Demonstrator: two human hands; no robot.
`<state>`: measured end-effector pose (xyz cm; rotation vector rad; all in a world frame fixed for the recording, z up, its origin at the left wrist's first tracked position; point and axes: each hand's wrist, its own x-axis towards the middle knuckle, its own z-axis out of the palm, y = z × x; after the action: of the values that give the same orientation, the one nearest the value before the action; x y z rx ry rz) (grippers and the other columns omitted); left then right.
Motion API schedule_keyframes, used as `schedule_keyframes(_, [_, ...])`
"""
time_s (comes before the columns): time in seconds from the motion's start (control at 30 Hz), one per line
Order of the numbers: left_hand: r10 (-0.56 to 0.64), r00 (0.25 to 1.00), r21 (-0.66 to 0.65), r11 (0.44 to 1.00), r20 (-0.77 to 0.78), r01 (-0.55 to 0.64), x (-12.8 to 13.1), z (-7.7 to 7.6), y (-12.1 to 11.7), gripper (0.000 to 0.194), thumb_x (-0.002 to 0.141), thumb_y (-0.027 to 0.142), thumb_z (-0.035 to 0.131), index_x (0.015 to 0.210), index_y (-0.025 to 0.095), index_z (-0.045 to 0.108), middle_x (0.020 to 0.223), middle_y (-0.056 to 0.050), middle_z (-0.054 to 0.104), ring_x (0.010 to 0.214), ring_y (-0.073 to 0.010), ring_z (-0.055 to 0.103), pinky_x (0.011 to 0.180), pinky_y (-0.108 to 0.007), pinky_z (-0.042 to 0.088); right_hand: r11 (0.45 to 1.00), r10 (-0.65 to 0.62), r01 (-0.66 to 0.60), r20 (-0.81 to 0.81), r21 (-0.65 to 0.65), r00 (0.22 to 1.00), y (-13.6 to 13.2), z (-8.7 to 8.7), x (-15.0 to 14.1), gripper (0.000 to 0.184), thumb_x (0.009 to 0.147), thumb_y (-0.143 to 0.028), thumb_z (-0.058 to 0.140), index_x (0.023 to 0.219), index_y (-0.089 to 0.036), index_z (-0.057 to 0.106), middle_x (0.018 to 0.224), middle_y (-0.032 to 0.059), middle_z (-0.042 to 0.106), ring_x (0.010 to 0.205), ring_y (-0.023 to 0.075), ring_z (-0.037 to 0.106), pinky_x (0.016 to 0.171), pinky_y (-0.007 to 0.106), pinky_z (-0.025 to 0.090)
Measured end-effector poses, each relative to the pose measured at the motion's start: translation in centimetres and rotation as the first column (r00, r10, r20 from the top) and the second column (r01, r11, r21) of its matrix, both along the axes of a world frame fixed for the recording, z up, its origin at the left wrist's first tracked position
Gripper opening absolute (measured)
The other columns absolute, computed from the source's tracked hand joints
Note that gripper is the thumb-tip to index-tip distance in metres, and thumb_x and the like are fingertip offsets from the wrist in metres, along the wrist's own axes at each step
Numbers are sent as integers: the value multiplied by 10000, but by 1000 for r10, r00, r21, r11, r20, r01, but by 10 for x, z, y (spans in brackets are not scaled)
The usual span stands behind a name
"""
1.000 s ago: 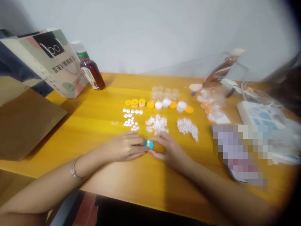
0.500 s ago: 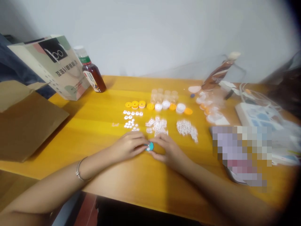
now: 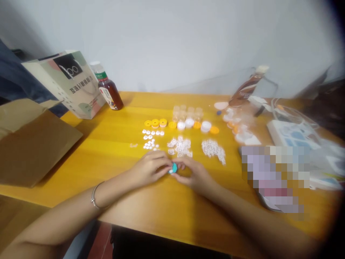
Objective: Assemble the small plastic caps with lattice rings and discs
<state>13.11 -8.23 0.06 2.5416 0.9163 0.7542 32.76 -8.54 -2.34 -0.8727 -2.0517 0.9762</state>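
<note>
Between my two hands is a small round teal and white piece [image 3: 174, 168], too small to name exactly. My left hand [image 3: 151, 167] pinches it from the left with thumb and fingertips. From the right, the thumb and fingers of my right hand [image 3: 196, 174] close on its other side. Just beyond the hands lie small white discs [image 3: 150, 144], a pile of white cut-out plastic pieces [image 3: 180, 145] and a second such pile [image 3: 212, 149]. Behind them run yellow round caps [image 3: 155, 123] and white round caps [image 3: 206, 126].
Clear little cups [image 3: 187, 113] stand behind the caps. At left are an open cardboard box [image 3: 37, 144], a paper bag [image 3: 78, 86] and a dark bottle [image 3: 111, 94]. A brown bottle [image 3: 246, 88], plastic bags [image 3: 244, 126], a white box [image 3: 288, 136] and a blurred-out flat item [image 3: 266, 176] occupy the right.
The view has shifted slightly, so the table's things sit a little lower. Both hands keep hold of the teal and white piece, which is turned slightly.
</note>
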Motion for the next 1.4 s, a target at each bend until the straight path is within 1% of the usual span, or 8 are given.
schedule_keyframes(0.13, [10,1000,20,1000,15,-10,0,7,-3,142,855,218,508,914,161,624,827,-46,606,760,-127,535,694,-275,440,920,33,-121,-236,-371,971,0,0,-3,282,734,-219,615,993,-208,503,826,9,649,717,112,614,713,280,511])
schedule_keyframes(0.27, [23,998,-18,1000,61,-22,0,12,-4,138,855,228,512,902,152,617,820,-47,599,755,-120,538,685,-261,447,843,-18,-148,-303,-517,953,1,2,-3,311,693,-233,661,967,-199,518,828,8,661,733,106,626,752,283,509])
schedule_keyframes(0.57, [83,995,191,979,-55,-71,30,34,80,158,863,211,471,893,130,603,843,-64,575,810,-162,528,737,-302,429,852,-60,-92,-271,-516,961,0,5,-2,315,663,-246,684,943,-188,551,837,25,663,752,129,624,770,328,509])
schedule_keyframes(0.77, [103,964,287,957,-245,-29,75,18,145,146,830,120,462,848,88,603,883,-114,544,864,-218,499,778,-363,388,865,-54,-86,-262,-494,964,-1,2,-2,315,667,-247,674,949,-181,550,849,33,659,743,126,621,763,323,506])
schedule_keyframes(1.0, [98,972,210,976,-215,-52,87,9,154,109,807,113,482,764,87,579,849,-105,542,866,-213,502,792,-367,388,870,-55,-81,-258,-487,965,-1,2,-1,321,668,-239,673,957,-176,549,849,32,656,740,120,619,758,315,507])
schedule_keyframes(1.13, [81,984,-51,996,159,-73,67,19,135,68,793,189,544,800,122,540,973,-97,549,935,-185,510,822,-340,416,863,-59,-81,-257,-499,965,-2,4,-1,316,666,-244,679,949,-180,554,853,35,666,743,126,627,765,328,514])
schedule_keyframes(1.27, [178,804,-561,798,568,220,23,28,96,97,815,243,523,847,155,497,1019,-85,591,949,-160,570,835,-324,447,861,-47,-98,-271,-498,961,-1,5,-1,305,673,-246,676,945,-179,556,862,41,671,763,133,631,777,335,513])
schedule_keyframes(1.4, [384,674,-733,578,631,358,-18,24,57,211,843,312,508,992,163,514,1065,-119,602,927,-171,610,774,-285,495,863,-44,-105,-280,-495,959,0,5,-1,307,684,-253,672,961,-187,555,879,39,674,773,133,635,782,336,515])
